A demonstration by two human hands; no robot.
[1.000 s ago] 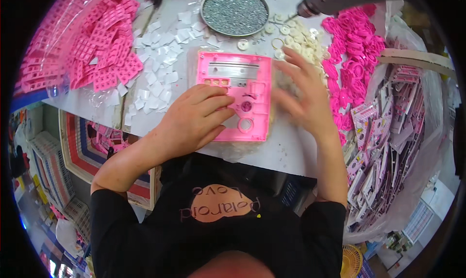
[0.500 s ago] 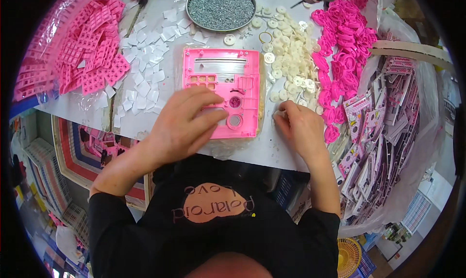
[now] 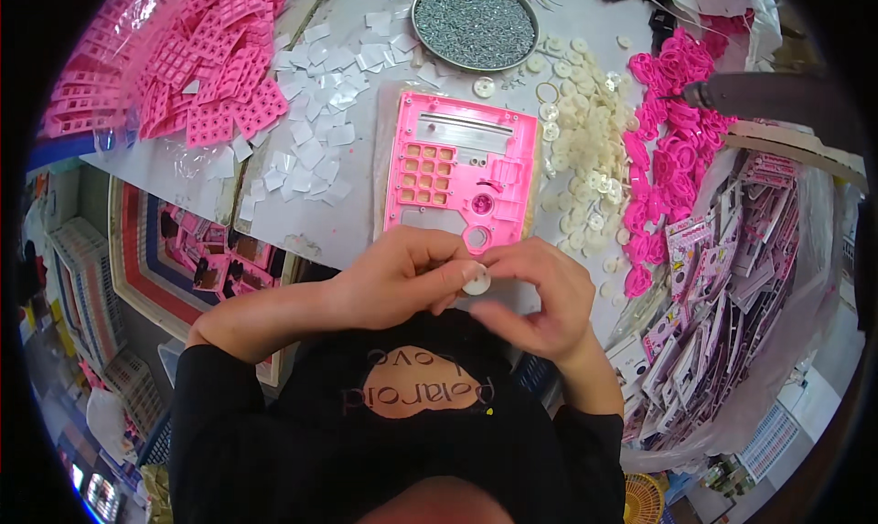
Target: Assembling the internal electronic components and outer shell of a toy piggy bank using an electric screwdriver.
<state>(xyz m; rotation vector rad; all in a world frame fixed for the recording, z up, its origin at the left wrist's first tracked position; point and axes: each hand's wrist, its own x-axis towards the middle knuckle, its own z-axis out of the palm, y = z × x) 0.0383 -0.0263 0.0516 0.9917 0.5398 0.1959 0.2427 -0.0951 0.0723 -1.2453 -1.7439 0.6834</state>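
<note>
A pink plastic toy panel (image 3: 462, 172) with rows of square holes and two round holes lies flat on the white table (image 3: 347, 222). Just below its near edge my left hand (image 3: 402, 282) and my right hand (image 3: 535, 295) meet close to my chest. Both pinch one small white round disc (image 3: 476, 280) between their fingertips. A loose heap of similar white discs and rings (image 3: 585, 149) lies right of the panel.
Pink ring parts (image 3: 668, 149) pile up at the right, above a bag of printed cards (image 3: 722, 286). A round tray of small screws (image 3: 474, 26) stands at the back. Pink button grids (image 3: 201, 67) and clear plastic squares (image 3: 311, 122) cover the left.
My left hand has lifted off the panel and my right hand has come back from the disc heap. Both have drawn together at the table's near edge, holding a white disc.
</note>
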